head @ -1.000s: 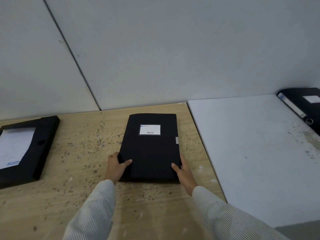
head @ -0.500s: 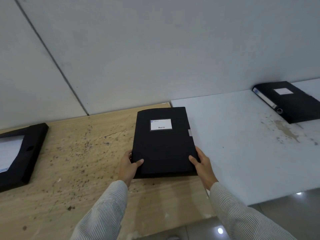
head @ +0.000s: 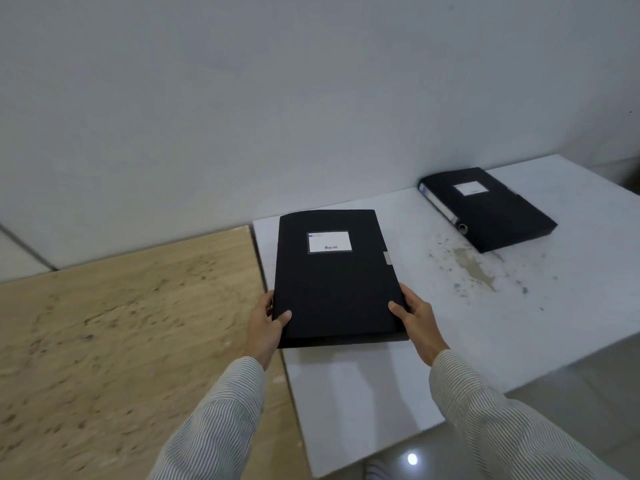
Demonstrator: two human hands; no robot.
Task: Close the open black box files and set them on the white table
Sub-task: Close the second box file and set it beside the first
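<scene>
Held box file: a closed black box file [head: 336,275] is gripped at its near corners by both hands, its white label [head: 329,242] turned up and a small grey tab [head: 387,258] seen on its right edge.
Position of held file: it is seen over the near-left part of the white table [head: 485,323], just right of the seam with the wooden table [head: 121,323]; whether its underside touches the surface cannot be told, though a shadow is seen below its near edge.
Left hand: the left hand [head: 265,325] is clamped on the near-left corner, the thumb laid on the cover and the fingers wrapped under the edge.
Right hand: the right hand [head: 417,313] is clamped on the near-right corner, the thumb pressed on the cover and the fingers curled around the side.
Sleeves: both forearms are covered by pale striped sleeves [head: 221,420].
Second box file: another closed black box file [head: 491,207] is laid flat at the far right of the white table, well apart from the held one, with a spine label and a finger ring shown on its left side.
White table surface: stains and dark specks are spread between the two files.
Wooden table: a light, speckled board is seen to the left.
Background: a plain pale wall [head: 277,98] is seen behind both tables.
</scene>
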